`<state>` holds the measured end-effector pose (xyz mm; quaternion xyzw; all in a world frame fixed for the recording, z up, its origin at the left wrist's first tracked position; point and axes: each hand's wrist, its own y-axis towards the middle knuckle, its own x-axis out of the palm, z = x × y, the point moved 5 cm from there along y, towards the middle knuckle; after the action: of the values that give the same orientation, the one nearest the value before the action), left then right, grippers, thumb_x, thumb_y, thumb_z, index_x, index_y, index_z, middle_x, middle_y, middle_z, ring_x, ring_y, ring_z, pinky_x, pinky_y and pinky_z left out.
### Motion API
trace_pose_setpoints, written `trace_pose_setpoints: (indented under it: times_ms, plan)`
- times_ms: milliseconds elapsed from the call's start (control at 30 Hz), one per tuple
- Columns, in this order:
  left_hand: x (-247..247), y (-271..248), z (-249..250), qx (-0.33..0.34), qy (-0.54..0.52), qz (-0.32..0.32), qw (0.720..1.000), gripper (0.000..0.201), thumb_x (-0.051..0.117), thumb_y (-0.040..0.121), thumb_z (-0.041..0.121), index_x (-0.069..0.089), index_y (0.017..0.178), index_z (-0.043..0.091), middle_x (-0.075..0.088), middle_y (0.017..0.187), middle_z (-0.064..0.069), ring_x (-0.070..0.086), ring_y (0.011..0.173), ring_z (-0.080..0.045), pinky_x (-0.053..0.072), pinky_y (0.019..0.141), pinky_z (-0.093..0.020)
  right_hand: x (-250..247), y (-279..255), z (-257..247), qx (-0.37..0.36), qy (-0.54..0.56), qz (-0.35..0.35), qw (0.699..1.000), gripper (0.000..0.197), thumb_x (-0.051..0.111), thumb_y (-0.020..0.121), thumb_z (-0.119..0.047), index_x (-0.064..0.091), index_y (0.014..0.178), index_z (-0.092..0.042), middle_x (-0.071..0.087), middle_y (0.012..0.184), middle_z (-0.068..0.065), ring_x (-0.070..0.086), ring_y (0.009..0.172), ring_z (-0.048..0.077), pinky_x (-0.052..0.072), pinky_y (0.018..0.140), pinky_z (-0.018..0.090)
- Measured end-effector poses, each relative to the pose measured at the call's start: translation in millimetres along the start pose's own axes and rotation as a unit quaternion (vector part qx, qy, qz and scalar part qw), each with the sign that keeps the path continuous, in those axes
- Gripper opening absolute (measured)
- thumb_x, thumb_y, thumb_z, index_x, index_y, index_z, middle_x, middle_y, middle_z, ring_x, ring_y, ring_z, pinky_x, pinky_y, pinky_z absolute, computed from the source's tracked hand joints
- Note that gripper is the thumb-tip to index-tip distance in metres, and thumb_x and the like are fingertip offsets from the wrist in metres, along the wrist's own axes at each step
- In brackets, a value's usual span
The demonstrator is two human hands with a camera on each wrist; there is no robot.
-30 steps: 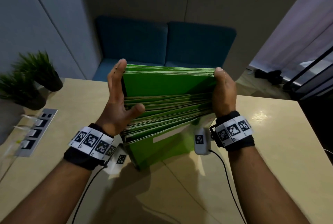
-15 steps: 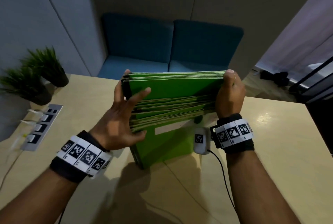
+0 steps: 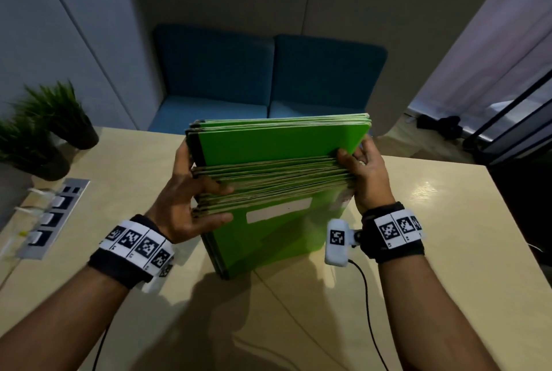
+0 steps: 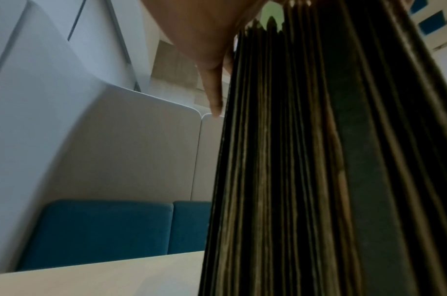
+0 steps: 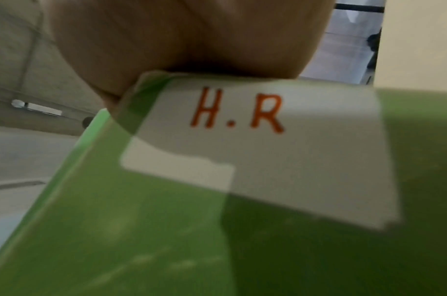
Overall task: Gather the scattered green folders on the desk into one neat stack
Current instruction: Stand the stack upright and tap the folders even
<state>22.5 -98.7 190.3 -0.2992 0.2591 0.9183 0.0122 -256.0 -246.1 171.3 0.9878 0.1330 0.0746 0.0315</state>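
A thick bundle of green folders [image 3: 277, 179] stands on edge on the beige desk [image 3: 448, 251], leaning toward me. My left hand [image 3: 191, 191] grips its left side, thumb and a finger curled over the front. My right hand [image 3: 363, 170] grips the right side, thumb on the front. The nearest folder carries a white label strip [image 3: 279, 209]. In the left wrist view the dark folder edges [image 4: 318, 160] fill the right half beside one straight finger [image 4: 214, 88]. The right wrist view shows a green folder [image 5: 166, 240] with a white label [image 5: 280, 150] reading "H.R" under the palm.
Two potted plants [image 3: 44, 131] and a grey socket strip [image 3: 47, 215] sit at the desk's left edge. A blue sofa [image 3: 268, 77] stands behind the desk, with a glass partition [image 3: 513, 119] at the right. A wrist-camera cable [image 3: 367, 311] trails over the desk.
Both hands have shifted on the bundle: the left thumb and finger now curl over the front of the folders, and the right hand has slid lower. The rear folders stick up higher.
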Motion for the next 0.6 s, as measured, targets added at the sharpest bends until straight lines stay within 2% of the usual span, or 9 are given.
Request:
trace_pose_setpoints:
  times_ms: [67, 133, 167, 300, 333, 400, 467, 533, 600]
  plan:
    - [-1.0, 1.0, -2.5, 0.01, -0.007, 0.019, 1.0, 0.031, 0.069, 0.077, 0.054, 0.062, 0.092, 0.028, 0.019, 0.147, -0.011, 0.042, 0.127, -0.015, 0.053, 0.083, -0.018, 1.9, 0.1, -0.3, 0.0, 0.01, 0.014, 1.0, 0.042, 0.062, 0.086, -0.004, 0.054, 0.126, -0.014, 0.067, 0.118, 0.01, 0.063, 0.111, 0.027, 0.051, 0.092, 0.041]
    - [0.4, -1.4, -6.0, 0.013, 0.0, 0.03, 0.999, 0.033, 0.068, 0.078, 0.052, 0.06, 0.089, 0.023, 0.019, 0.146, -0.015, 0.042, 0.126, -0.01, 0.049, 0.087, -0.015, 3.5, 0.2, -2.1, -0.015, -0.007, 0.031, 0.999, 0.037, 0.052, 0.089, 0.0, 0.053, 0.126, -0.009, 0.067, 0.113, 0.005, 0.064, 0.106, 0.018, 0.051, 0.089, 0.033]
    - [2.4, -2.7, -7.0, 0.01, 0.0, 0.035, 0.999, 0.034, 0.068, 0.078, 0.053, 0.058, 0.09, 0.022, 0.018, 0.147, -0.018, 0.041, 0.128, -0.009, 0.048, 0.089, -0.015, 3.8, -0.7, -2.5, -0.019, -0.014, 0.035, 0.999, 0.036, 0.05, 0.09, -0.007, 0.054, 0.126, -0.008, 0.067, 0.114, 0.005, 0.063, 0.106, 0.018, 0.051, 0.089, 0.033]
    - [14.7, -3.8, -4.8, 0.019, 0.005, 0.062, 0.998, 0.044, 0.064, 0.079, 0.056, 0.056, 0.098, 0.017, 0.017, 0.139, -0.034, 0.027, 0.138, -0.019, 0.041, 0.102, -0.022, 4.6, -10.2, 0.3, -0.024, 0.001, 0.018, 1.0, 0.045, 0.05, 0.094, -0.047, 0.059, 0.125, -0.017, 0.062, 0.125, 0.015, 0.055, 0.12, 0.035, 0.039, 0.106, 0.056]
    - [17.0, -3.1, -4.3, 0.019, 0.003, 0.068, 0.997, 0.048, 0.062, 0.079, 0.057, 0.054, 0.101, 0.015, 0.017, 0.138, -0.033, 0.026, 0.138, -0.024, 0.042, 0.101, -0.026, 7.0, -12.8, -0.8, -0.03, -0.002, 0.01, 0.999, 0.053, 0.053, 0.091, -0.056, 0.057, 0.128, -0.018, 0.061, 0.127, 0.014, 0.053, 0.123, 0.036, 0.037, 0.108, 0.058]
    - [18.4, -0.9, -4.8, 0.015, -0.018, 0.075, 0.997, 0.055, 0.061, 0.078, 0.059, 0.049, 0.109, 0.015, 0.014, 0.14, -0.028, 0.025, 0.137, -0.03, 0.048, 0.096, -0.033, 12.7, -17.0, -3.4, -0.042, -0.008, -0.012, 0.999, 0.066, 0.053, 0.09, -0.06, 0.049, 0.137, -0.013, 0.055, 0.134, 0.018, 0.048, 0.128, 0.04, 0.034, 0.109, 0.06]
    - [17.4, 1.5, -8.1, 0.016, -0.037, 0.07, 0.997, 0.062, 0.061, 0.078, 0.06, 0.043, 0.119, 0.017, 0.012, 0.142, -0.024, 0.025, 0.139, -0.028, 0.049, 0.096, -0.036, 14.9, -18.1, -5.5, -0.045, 0.004, -0.024, 0.999, 0.075, 0.05, 0.09, -0.061, 0.04, 0.143, -0.009, 0.05, 0.14, 0.022, 0.044, 0.131, 0.044, 0.036, 0.108, 0.058]
    - [15.3, 3.7, -11.6, 0.019, -0.047, 0.061, 0.997, 0.072, 0.062, 0.078, 0.06, 0.033, 0.131, 0.022, 0.009, 0.144, -0.025, 0.026, 0.14, -0.026, 0.049, 0.099, -0.04, 16.0, -17.1, -8.3, -0.041, 0.036, -0.033, 0.998, 0.083, 0.045, 0.09, -0.064, 0.031, 0.149, -0.008, 0.048, 0.144, 0.017, 0.045, 0.133, 0.038, 0.04, 0.107, 0.048]
    - [15.5, 4.5, -13.6, 0.021, -0.059, 0.05, 0.997, 0.082, 0.064, 0.078, 0.057, 0.022, 0.141, 0.026, 0.006, 0.145, -0.028, 0.028, 0.139, -0.031, 0.048, 0.099, -0.047, 18.2, -15.1, -8.8, -0.031, 0.069, -0.045, 0.996, 0.088, 0.04, 0.09, -0.066, 0.02, 0.154, -0.009, 0.042, 0.15, 0.016, 0.042, 0.136, 0.036, 0.04, 0.109, 0.045]
